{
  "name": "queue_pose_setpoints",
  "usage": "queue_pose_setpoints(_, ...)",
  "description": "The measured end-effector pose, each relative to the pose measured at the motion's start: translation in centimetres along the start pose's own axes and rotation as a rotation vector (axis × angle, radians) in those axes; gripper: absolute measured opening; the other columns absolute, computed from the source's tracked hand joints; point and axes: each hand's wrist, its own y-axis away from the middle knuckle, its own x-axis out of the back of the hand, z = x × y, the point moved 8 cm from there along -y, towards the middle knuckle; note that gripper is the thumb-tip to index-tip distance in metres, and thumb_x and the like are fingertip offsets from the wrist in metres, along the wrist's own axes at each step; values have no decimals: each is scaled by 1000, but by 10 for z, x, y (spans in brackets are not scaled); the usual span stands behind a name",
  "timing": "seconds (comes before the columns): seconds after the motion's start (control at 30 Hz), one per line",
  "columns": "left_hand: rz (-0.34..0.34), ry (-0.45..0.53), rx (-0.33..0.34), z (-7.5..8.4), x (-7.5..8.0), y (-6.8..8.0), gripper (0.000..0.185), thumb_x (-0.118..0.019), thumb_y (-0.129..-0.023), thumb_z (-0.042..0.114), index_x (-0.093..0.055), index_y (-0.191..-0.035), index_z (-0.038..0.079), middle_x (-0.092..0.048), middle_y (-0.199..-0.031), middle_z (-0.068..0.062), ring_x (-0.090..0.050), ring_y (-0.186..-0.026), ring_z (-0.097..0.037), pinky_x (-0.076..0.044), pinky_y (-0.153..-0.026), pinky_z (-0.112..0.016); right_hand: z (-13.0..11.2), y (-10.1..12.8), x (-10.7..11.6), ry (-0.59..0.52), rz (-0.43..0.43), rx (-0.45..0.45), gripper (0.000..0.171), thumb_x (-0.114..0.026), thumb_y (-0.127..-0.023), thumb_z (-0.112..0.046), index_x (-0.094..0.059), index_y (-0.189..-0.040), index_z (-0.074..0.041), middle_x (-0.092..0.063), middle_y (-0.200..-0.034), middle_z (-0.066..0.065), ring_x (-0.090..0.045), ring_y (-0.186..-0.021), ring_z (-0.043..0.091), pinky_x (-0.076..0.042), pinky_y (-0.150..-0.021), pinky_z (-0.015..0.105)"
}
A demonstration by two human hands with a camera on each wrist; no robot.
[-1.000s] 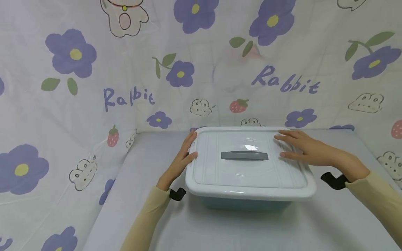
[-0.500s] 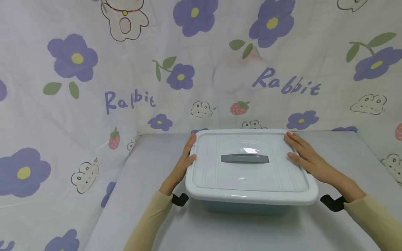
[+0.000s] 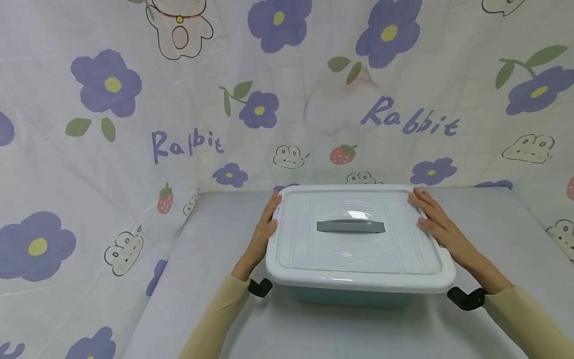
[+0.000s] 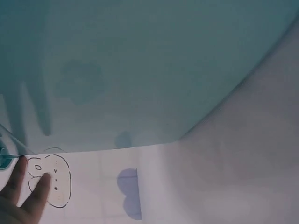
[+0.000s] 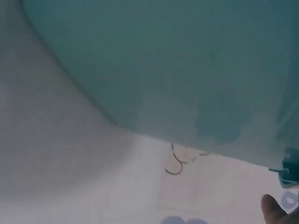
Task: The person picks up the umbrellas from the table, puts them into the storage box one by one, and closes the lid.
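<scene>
1. Head view: we see a box (image 3: 354,294) with a white lid (image 3: 358,244) in the middle of the grey table (image 3: 215,234), near its far edge.
2. Our left hand (image 3: 262,234) lies flat against the lid's left edge, fingers straight, gripping nothing.
3. Our right hand (image 3: 437,224) rests along the lid's right edge, fingers likewise straight.
4. A grey handle (image 3: 351,226) sits at the lid's centre, untouched.
5. Wrist views show the box's teal wall (image 4: 140,70) close up.
</scene>
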Motion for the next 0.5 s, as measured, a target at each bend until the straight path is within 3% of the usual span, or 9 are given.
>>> queue_pose_setpoints(0.07, 31, -37, -42, 3, 2, 0, 49, -27, -97, 6, -21, -143, -6, -9, -153, -21, -7, -142, -31, -10, -111, -56, -1, 1, 3, -18, 52, 33, 53, -37, -96, 0, -21, -147, -3, -8, -156, 0, -5, -139, 0, -7, -114, 33)
queue_pose_setpoints(0.17, 51, -47, -58, 0, 5, 1, 47, -26, -97, 0, -23, -143, -6, -12, -152, -22, -10, -142, -32, -11, -111, -54, -1, 3, 8, 2, 123, 96, 54, -36, -95, 5, -21, -146, -1, -12, -155, 7, -15, -137, 0, -19, -101, 7)
queue_pose_setpoints(0.27, 58, -82, -42, -14, 10, 2, 47, -28, -98, 2, -23, -146, 1, -14, -154, -15, -15, -142, -28, -15, -111, -54, 4, 6, 14, 56, 146, 101, 53, -36, -95, 4, -22, -146, -2, -15, -154, 5, -18, -136, 0, -21, -100, 7)
queue_pose_setpoints(0.4, 60, -208, -1, -38, 22, 4, 47, -34, -101, 14, -24, -147, 12, -16, -155, -4, -18, -141, -22, -20, -110, -52, 16, 9, 24, 176, 138, 83, 50, -38, -96, -1, -28, -145, -4, -21, -152, 11, -15, -139, 10, -12, -112, 37)
queue_pose_setpoints(0.5, 44, -343, 58, -53, 33, 5, 49, -38, -101, 25, -24, -148, 21, -15, -155, 1, -15, -142, -21, -18, -110, -54, 24, 9, 34, 294, 126, 71, 48, -41, -96, -6, -32, -143, -4, -23, -150, 20, -10, -141, 27, -5, -106, 63)
